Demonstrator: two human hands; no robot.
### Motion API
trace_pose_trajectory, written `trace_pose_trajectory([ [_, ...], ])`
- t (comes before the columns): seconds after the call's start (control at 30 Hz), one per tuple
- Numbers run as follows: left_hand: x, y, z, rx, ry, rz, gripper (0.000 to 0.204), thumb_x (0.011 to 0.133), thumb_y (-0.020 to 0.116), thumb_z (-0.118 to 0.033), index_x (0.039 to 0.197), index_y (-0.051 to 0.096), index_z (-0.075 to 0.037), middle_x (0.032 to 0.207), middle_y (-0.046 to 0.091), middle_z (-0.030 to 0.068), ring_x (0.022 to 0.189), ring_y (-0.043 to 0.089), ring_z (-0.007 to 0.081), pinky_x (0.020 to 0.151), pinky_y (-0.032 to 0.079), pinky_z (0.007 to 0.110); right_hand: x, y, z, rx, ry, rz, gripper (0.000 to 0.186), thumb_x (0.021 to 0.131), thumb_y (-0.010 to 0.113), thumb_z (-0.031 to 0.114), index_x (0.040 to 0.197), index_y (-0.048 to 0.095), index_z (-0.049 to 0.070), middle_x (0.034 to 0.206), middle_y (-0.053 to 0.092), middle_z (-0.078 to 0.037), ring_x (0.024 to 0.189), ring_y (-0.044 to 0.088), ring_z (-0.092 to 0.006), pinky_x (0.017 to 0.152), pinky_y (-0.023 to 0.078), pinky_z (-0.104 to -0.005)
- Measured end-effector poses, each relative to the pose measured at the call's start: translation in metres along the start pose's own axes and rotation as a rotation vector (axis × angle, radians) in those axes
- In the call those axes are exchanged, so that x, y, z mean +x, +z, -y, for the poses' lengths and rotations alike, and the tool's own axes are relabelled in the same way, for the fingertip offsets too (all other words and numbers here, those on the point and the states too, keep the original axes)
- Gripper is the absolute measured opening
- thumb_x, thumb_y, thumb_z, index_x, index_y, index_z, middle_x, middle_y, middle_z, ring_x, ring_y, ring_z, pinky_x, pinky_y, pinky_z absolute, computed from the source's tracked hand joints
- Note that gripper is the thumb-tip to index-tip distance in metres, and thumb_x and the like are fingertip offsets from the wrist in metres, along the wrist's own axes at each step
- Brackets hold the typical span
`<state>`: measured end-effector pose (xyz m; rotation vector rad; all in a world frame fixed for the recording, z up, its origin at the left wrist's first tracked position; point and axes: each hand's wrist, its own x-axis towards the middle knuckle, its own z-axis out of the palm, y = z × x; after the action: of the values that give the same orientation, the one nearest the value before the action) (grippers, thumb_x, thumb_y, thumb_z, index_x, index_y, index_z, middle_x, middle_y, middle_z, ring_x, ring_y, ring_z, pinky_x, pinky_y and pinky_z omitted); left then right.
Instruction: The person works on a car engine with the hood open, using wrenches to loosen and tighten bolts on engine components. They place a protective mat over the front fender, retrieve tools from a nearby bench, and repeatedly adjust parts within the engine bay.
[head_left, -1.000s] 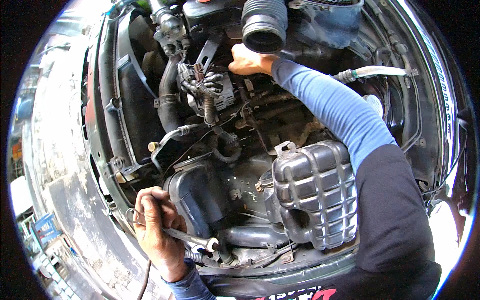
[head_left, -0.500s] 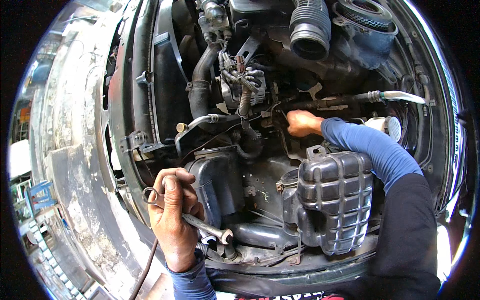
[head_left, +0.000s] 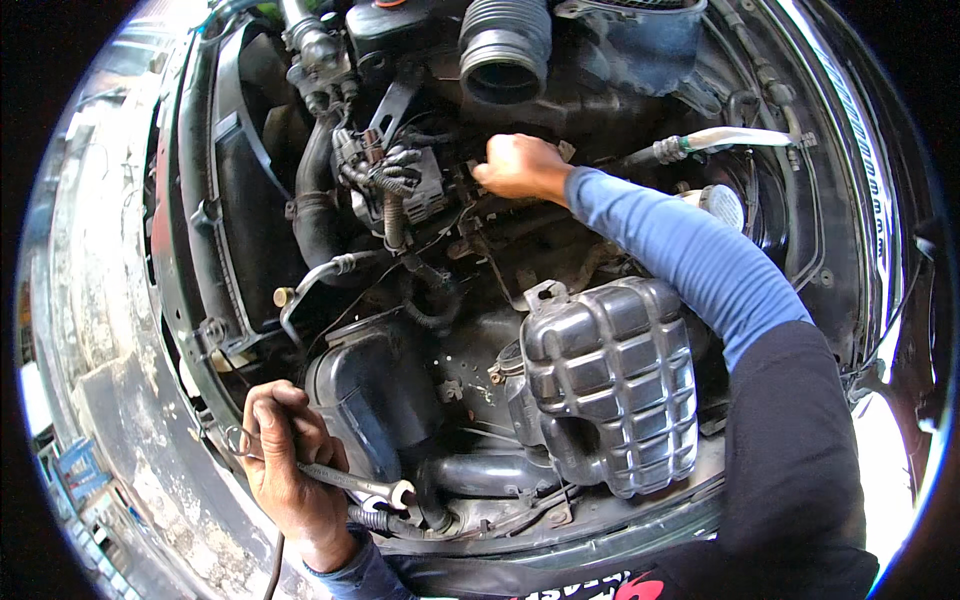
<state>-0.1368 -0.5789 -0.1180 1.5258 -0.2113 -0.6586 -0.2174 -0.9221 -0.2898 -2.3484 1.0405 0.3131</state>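
At the lower left, my left hand (head_left: pixel 290 470) is closed around a combination wrench (head_left: pixel 345 478). The wrench's ring end shows beside my fingers, and its open jaw points right, over the front of the engine bay. Another shiny jaw-like end shows just under it. My right hand (head_left: pixel 520 168) reaches deep into the middle of the bay, its fingers curled down among dark engine parts. Whatever those fingertips grip or touch is hidden. To their left is a bundle of wires and connectors (head_left: pixel 395 172) above a ribbed metal unit (head_left: pixel 425 190).
A ribbed black plastic box (head_left: pixel 610 380) stands below my right forearm, with a smooth black container (head_left: pixel 365 400) to its left. A corrugated intake hose (head_left: pixel 505 55) hangs at the top. A metal pipe (head_left: pixel 715 140) and a white-capped reservoir (head_left: pixel 715 207) lie to the right.
The view has shifted, so the engine bay sits further left and higher. My right hand has moved farther in, over the dark pipe. My left hand keeps the wrench.
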Motion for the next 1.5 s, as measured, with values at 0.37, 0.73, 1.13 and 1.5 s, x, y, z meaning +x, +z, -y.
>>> trace_pose_trajectory([
  [0.37,0.003,-0.004,0.003,0.045,-0.028,0.047,0.03,0.108,0.051,-0.032,0.105,0.058,-0.003,0.058,0.038,-0.0061,0.047,0.03,0.0015,0.041,0.023,0.02,0.053,-0.03,0.026,-0.312,-0.202,0.125,0.04,0.087,0.055,0.025,0.109,0.07,-0.004,0.11,0.07,-0.027,0.104,0.07,-0.0392,0.09,0.055,-0.0474],
  [0.73,0.001,-0.004,-0.006,0.064,-0.079,0.047,0.032,0.107,0.053,-0.036,0.105,0.06,-0.005,0.059,0.042,-0.0058,0.045,0.032,0.0026,0.039,0.025,0.022,0.001,0.103,-0.05,-0.405,-0.351,0.37,0.021,0.079,0.06,0.017,0.078,0.075,0.003,0.08,0.072,-0.02,0.079,0.074,-0.0336,0.067,0.059,-0.046],
  [1.13,-0.001,-0.003,-0.004,0.001,-0.019,0.029,0.03,0.108,0.052,-0.03,0.103,0.059,-0.002,0.059,0.04,-0.0061,0.048,0.029,0.0003,0.042,0.02,0.019,0.009,-0.013,0.011,-0.059,0.065,0.132,0.045,0.084,0.058,0.032,0.112,0.072,-0.001,0.121,0.067,-0.028,0.116,0.065,-0.0407,0.1,0.051,-0.0474],
  [1.5,0.001,-0.006,-0.006,0.04,-0.011,-0.02,0.031,0.108,0.051,-0.032,0.103,0.059,-0.003,0.058,0.037,-0.0066,0.047,0.029,0.0005,0.041,0.021,0.019,0.021,-0.03,0.027,-0.21,0.01,0.208,0.045,0.085,0.057,0.03,0.116,0.071,0.001,0.125,0.067,-0.025,0.118,0.064,-0.0396,0.1,0.05,-0.045],
])
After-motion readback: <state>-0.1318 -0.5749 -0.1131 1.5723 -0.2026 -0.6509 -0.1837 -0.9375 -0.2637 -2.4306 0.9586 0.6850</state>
